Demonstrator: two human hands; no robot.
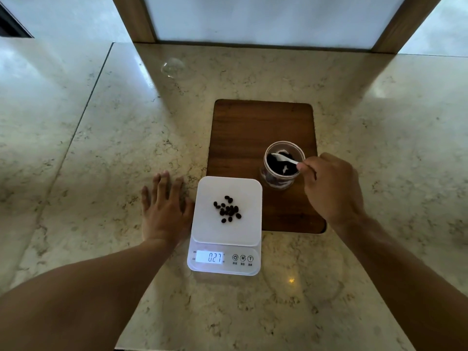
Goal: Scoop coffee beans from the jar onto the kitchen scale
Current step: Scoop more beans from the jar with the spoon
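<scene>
Your right hand (329, 186) grips the white spoon (285, 158) dipped into the jar (282, 164), your left hand (164, 209) lies flat and released on the tabletop (101, 160) left of the scale (225, 224) with its little pile of beans (228, 209).

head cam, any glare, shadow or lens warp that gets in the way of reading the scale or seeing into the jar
Head view: the scale display is backlit and legible; glare sits on the countertop at left and as a small glint below the scale; the jar interior is dark, with beans merging into shadow around the white spoon; wide-angle warp bends the forearms and edges.
</scene>
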